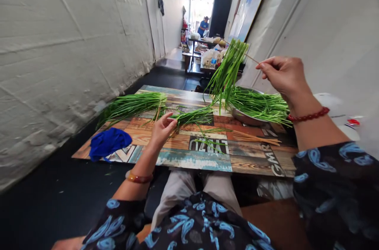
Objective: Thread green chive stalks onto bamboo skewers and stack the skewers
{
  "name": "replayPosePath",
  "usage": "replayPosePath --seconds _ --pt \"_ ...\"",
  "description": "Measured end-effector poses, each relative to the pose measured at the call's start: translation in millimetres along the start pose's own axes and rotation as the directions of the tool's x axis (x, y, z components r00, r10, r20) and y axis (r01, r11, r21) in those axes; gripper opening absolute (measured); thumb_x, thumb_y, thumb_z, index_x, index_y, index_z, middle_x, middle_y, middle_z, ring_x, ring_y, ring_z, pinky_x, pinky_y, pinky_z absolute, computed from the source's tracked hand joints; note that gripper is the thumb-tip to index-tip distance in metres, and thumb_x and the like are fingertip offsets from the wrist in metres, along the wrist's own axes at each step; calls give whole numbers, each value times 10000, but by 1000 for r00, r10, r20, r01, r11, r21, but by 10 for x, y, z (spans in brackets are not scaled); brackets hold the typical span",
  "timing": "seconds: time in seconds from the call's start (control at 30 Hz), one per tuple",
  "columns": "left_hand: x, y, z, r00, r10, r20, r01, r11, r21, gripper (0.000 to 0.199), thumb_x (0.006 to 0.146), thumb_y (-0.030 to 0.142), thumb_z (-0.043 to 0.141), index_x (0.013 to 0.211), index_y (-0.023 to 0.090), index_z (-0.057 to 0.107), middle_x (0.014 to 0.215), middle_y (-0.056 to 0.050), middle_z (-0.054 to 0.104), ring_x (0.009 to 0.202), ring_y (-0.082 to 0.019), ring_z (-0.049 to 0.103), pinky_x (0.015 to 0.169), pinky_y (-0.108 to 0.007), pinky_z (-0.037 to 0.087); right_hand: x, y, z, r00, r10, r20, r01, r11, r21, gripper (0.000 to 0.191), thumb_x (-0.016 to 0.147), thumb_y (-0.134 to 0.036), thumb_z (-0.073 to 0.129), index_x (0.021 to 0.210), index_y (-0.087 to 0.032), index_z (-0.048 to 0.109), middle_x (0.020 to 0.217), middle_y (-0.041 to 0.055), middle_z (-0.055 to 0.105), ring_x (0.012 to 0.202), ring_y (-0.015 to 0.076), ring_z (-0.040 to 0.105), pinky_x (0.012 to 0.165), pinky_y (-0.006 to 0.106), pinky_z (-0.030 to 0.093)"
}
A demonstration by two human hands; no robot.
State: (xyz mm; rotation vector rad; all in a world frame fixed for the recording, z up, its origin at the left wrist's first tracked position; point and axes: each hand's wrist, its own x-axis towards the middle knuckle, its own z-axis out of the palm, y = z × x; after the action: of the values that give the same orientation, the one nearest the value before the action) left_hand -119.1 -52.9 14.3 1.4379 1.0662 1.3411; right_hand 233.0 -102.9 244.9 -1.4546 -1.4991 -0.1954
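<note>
Blue cloth (110, 143) lies crumpled at the left end of a table (174, 160) printed like multicoloured wooden planks. Behind it, a long bunch of thin green stalks (133, 104) spreads along the far edge. Next, the left arm reaches forward from a dark, blue-patterned sleeve, an amber-coloured bangle (139, 178) at its wrist. The left hand (163, 128) is partly open, thumb and forefinger parted, beside a small pile of loose green stalks (197, 116); whether it touches them is unclear. Right of centre, a hanging cluster of green stalks (229, 68) is threaded near the top on a thin wooden skewer (252, 59), raised above the table. Below lie several bare wooden sticks (257, 137), and behind them a round metal bowl (247, 118) heaped with more green stalks. Farthest right, the right hand (282, 73) is lifted, wrist bent, pinching the skewer's near end between thumb and forefinger; a red beaded bracelet (309, 115) circles the wrist.
</note>
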Motion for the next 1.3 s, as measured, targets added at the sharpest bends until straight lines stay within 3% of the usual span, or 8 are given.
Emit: replayPosePath --seconds 0.2,0.37,0.6,0.93,1.1,1.17,1.23,1.3 --pt "-593 -250 -81 993 -81 89 73 994 86 365 748 455 658 1011 208 710 681 -30 688 571 -176 606 601 -330 480 -57 -457 295 926 245 289 -355 826 438 58 778 -145 686 786 -122 739 531 -22 553 386 21 371 365 208 181" --pt "-831 -411 -126 994 -103 43 98 988 120 252 743 444 662 906 278 760 663 -36 701 611 -228 627 616 -376 482 -112 -934 805 846 166 507 -476 663 578 123 745 -124 704 865 -133 731 620 -20 551 433 17 381 347 205 169" --pt "-842 -281 -329 984 -174 29 172 983 59 323 784 481 624 946 234 753 647 -44 680 545 -202 593 558 -350 472 -224 -1262 1262 831 127 541 -514 544 663 99 770 -189 710 853 -164 663 623 -50 491 436 26 328 359 230 136" --pt "-821 -25 -535 971 -234 41 230 970 80 350 764 419 694 984 149 728 682 -15 664 571 -122 563 578 -244 466 -769 -771 558 892 113 439 -395 666 632 76 777 -258 745 787 -202 693 531 -61 448 440 41 323 371 204 147" --pt "-689 37 -369 990 -123 66 104 966 237 298 802 418 646 964 184 733 717 -22 675 652 -152 599 632 -256 476 -959 -638 205 901 215 377 -422 638 644 104 765 -260 773 768 -194 693 553 -41 462 455 48 344 381 226 173" --pt "-634 66 -169 937 -109 331 -10 941 339 239 799 391 640 888 199 751 751 -40 699 716 -184 630 671 -276 483 -993 -573 82 909 246 337 -413 634 654 83 774 -253 766 769 -199 703 517 -50 409 452 52 335 393 236 169" --pt "-591 71 104 771 -138 622 -115 930 350 175 801 331 633 837 216 760 809 -56 720 771 -209 649 711 -295 488 -1012 -497 -37 911 283 300 -412 637 651 70 776 -250 762 759 -205 711 510 -47 391 460 58 343 404 245 159" --pt "-543 29 420 640 -131 757 -143 948 285 143 786 253 644 856 228 766 864 -68 725 809 -220 655 764 -315 494 -1026 -404 -147 903 319 289 -430 633 644 80 766 -259 773 745 -210 713 516 -41 399 456 59 339 409 254 153"
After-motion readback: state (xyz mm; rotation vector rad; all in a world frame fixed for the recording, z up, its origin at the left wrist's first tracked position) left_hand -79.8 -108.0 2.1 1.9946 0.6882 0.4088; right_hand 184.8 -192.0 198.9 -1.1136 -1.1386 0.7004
